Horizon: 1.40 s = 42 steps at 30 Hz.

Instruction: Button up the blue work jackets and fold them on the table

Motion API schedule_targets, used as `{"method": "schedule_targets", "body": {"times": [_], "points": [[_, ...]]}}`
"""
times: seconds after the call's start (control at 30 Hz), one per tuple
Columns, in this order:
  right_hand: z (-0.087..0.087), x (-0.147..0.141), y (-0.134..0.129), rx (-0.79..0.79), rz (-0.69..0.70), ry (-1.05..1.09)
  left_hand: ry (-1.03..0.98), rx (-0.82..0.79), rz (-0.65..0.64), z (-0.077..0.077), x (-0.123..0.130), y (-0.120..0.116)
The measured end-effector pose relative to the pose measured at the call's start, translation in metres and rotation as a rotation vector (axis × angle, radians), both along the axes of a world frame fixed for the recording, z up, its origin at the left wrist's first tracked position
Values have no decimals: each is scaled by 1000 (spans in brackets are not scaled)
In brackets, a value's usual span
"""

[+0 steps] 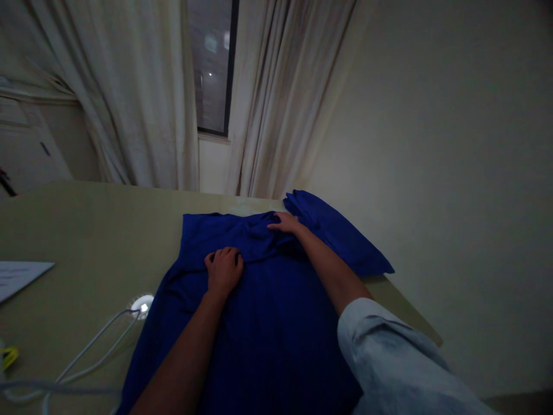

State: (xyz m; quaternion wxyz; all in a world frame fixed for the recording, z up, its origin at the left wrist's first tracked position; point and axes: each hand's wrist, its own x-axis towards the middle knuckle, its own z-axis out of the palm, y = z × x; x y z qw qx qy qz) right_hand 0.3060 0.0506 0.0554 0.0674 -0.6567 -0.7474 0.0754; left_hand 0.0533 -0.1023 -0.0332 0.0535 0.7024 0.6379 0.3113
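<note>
The left hand (224, 268) presses on the blue cloth (268, 323) spread over the near part of the table (95, 230), fingers curled; whether it pinches any fabric I cannot tell, while the right hand (284, 222), fingers loosely parted, touches its rumpled far edge beside a folded blue cloth (341, 233)

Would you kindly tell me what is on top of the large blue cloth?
The left hand and right hand are on the cloth. The parts beneath the hands are covered and cannot be seen.
</note>
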Motion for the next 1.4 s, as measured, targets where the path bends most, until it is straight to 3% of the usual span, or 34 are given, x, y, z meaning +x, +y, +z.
{"method": "schedule_targets", "body": {"times": [0.17,0.27,0.33,0.4,0.5,0.57,0.6,0.67,0.73,0.77,0.87,0.97,1.07,1.23,1.3,1.4], "points": [[14,82,-32,117,-416,-41,-6,1,2,1,1,-1],[33,116,-50,131,-427,27,-3,0,9,4,2,-1],[58,137,-57,209,-423,58,1,-2,8,5,3,-1],[91,162,-63,361,-529,85,14,-11,3,6,3,-1],[137,199,-68,644,-926,128,46,-46,4,6,2,0],[153,207,-70,853,-1124,148,61,-75,13,6,2,0],[152,202,-70,917,-1095,134,66,-87,18,6,2,0],[135,174,-68,837,-765,64,74,-103,21,6,2,1],[98,128,-65,416,-346,23,76,-111,19,6,2,0],[75,104,-63,287,-249,25,75,-113,16,6,1,0],[6,43,-55,90,-173,22,72,-112,6,5,0,-2],[-32,18,-46,10,-224,-6,66,-92,1,2,-3,0],[-34,23,-43,6,-247,-2,54,-76,-7,0,-3,2],[-2,71,-48,217,-266,55,49,-68,-28,1,-2,2],[9,103,-53,335,-416,153,51,-70,-13,1,-1,1],[16,151,-65,346,-878,312,49,-61,4,2,0,0]]}}
